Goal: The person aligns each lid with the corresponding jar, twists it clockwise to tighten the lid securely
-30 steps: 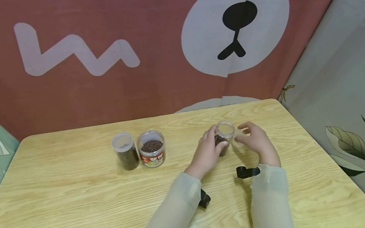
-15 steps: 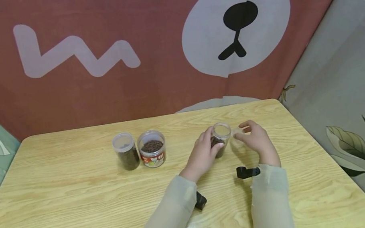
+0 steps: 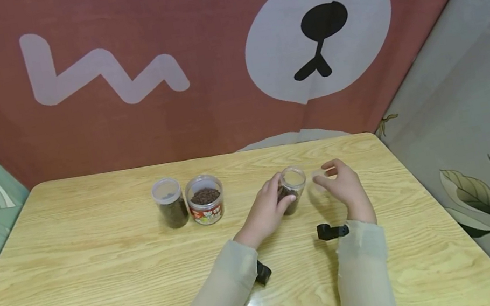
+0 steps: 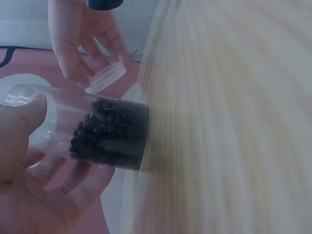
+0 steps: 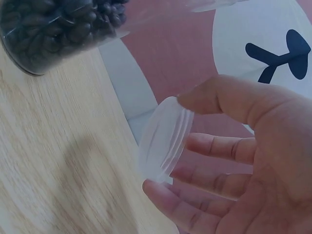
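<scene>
Two grips are observed: left hand (image 3: 261,211) holds a clear cylindrical plastic jar (image 4: 109,131); right hand (image 3: 346,189) pinches a translucent round plastic lid (image 5: 163,139).

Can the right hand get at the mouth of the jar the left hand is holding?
Likely yes: the right hand is close beside the jar, and only the lid it pinches shows between them. The left hand grips the jar's side, so the uncapped mouth looks free.

Jar (image 3: 293,188) shifted left, seemingly farther from lid (image 5: 165,140)
</scene>
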{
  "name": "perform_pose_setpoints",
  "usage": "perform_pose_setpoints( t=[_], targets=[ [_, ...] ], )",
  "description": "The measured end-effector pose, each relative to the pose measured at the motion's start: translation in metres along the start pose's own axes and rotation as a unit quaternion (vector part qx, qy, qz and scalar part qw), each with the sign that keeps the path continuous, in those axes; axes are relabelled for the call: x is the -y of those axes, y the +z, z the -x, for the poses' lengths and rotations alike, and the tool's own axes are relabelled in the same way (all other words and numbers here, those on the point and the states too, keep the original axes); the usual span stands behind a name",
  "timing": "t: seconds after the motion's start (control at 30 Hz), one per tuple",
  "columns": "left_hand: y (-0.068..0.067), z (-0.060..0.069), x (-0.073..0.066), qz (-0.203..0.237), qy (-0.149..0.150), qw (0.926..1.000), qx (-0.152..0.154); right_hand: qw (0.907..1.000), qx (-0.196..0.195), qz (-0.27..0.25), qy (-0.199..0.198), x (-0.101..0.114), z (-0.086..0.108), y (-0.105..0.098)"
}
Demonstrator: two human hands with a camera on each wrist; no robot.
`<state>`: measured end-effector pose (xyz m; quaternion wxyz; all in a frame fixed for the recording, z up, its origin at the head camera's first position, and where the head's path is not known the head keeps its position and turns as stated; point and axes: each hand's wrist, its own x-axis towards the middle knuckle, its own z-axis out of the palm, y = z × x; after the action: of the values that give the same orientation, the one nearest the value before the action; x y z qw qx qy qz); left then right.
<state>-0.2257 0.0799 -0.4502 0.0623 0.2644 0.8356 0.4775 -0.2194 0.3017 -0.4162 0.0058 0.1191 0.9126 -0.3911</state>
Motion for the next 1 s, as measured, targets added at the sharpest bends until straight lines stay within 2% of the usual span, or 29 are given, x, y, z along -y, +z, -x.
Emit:
perform_pose_setpoints(
  t=[0.4,0.63,1.0],
  targets=[
    [-0.007,0.007,0.003,0.0,-0.001,1.0,-0.006,0.9997,0.003,-0.018,-0.017,0.002,-0.001,0.004],
    [-0.009,0.009,0.007,-0.009,0.01,0.9998,-0.015,0.999,0.001,-0.013,-0.042,0.006,0.0,0.003],
    [-0.015,0.016,0.012,-0.009,0.014,0.9998,-0.012,0.9982,0.01,-0.026,-0.052,0.011,-0.001,0.005]
  ],
)
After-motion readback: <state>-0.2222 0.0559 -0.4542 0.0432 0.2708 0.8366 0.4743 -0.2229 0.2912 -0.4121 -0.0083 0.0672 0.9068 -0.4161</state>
